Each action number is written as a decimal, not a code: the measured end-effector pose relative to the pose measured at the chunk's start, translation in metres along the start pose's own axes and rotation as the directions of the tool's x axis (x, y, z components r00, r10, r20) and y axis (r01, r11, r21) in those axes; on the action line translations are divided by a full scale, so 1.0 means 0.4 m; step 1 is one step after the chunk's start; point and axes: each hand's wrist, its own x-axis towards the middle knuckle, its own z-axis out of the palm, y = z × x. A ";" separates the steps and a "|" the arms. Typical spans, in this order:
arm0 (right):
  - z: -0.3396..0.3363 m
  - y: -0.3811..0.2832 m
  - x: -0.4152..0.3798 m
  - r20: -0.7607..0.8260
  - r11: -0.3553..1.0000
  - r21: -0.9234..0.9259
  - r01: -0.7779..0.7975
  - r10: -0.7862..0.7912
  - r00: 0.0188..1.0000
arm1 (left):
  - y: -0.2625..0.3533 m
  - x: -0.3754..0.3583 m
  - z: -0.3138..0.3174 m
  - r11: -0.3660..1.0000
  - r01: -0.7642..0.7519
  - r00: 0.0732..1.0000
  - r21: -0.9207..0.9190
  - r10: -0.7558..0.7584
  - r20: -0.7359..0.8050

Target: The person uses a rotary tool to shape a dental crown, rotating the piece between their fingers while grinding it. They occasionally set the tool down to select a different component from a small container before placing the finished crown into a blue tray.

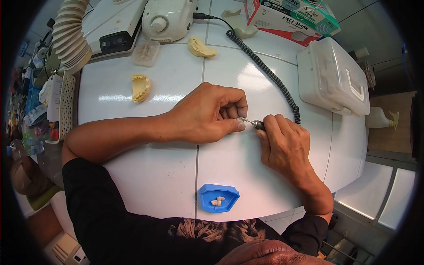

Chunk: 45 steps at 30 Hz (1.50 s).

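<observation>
My left hand (pixel 204 114) is closed over the middle of the white table, pinching a small tooth-coloured dental piece (pixel 241 119) between thumb and fingers. Most of that piece is hidden by the fingertips. My right hand (pixel 285 140) grips a dark rotary handpiece (pixel 259 125), whose thin bur points left and meets the piece or lies very close to it. Nearer my body, a blue tray (pixel 205 191) holds several small tooth-coloured pieces (pixel 217 202).
Two yellowish dental casts (pixel 141 88) (pixel 201 47) lie beyond my left hand, near a small clear box (pixel 145 53). Behind them stands a white control unit (pixel 165 22) with a coiled cord (pixel 265 66). A lidded plastic box (pixel 331 77), face mask box (pixel 287 20) and ribbed hose (pixel 70 35) border the table.
</observation>
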 end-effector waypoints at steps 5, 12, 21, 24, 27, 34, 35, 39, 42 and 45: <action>-0.001 0.004 -0.001 0.000 1.000 0.014 -0.018 0.018 1.000 | -0.005 -0.001 0.000 0.999 -0.030 0.999 -0.012 0.030 -0.018; -0.003 0.000 -0.002 0.015 1.000 0.009 -0.021 0.021 1.000 | -0.003 -0.001 -0.004 1.000 0.004 1.000 0.004 -0.004 -0.019; -0.007 -0.003 0.000 0.032 1.000 -0.011 -0.015 0.015 0.999 | 0.002 -0.001 -0.004 1.000 0.027 0.999 0.003 -0.027 -0.017; -0.006 -0.004 0.000 0.026 1.000 -0.013 -0.010 0.010 1.000 | -0.004 -0.001 -0.002 1.000 0.020 1.000 0.000 -0.020 -0.023; -0.005 -0.006 0.001 0.009 1.000 -0.014 -0.002 0.003 1.000 | -0.005 -0.001 -0.001 1.000 0.020 1.000 -0.004 -0.020 -0.022; -0.002 -0.003 -0.003 0.012 1.000 -0.007 -0.022 0.022 1.000 | -0.008 0.000 -0.001 1.000 0.001 1.000 0.011 0.000 -0.030; -0.002 -0.002 -0.003 0.014 1.000 -0.008 -0.021 0.021 1.000 | -0.007 -0.001 -0.001 1.000 0.005 1.000 0.012 -0.004 -0.029; -0.005 -0.005 -0.001 0.020 1.000 -0.014 -0.012 0.012 1.000 | -0.003 -0.001 -0.003 1.000 0.022 1.000 0.001 -0.022 -0.018; -0.006 -0.004 -0.001 0.025 1.000 -0.012 -0.012 0.013 1.000 | -0.006 -0.001 -0.002 1.000 0.018 1.000 -0.005 -0.018 -0.019; -0.008 -0.004 -0.001 0.038 1.000 -0.006 -0.014 0.014 0.999 | -0.005 -0.001 -0.003 1.000 0.014 1.000 0.001 -0.014 -0.020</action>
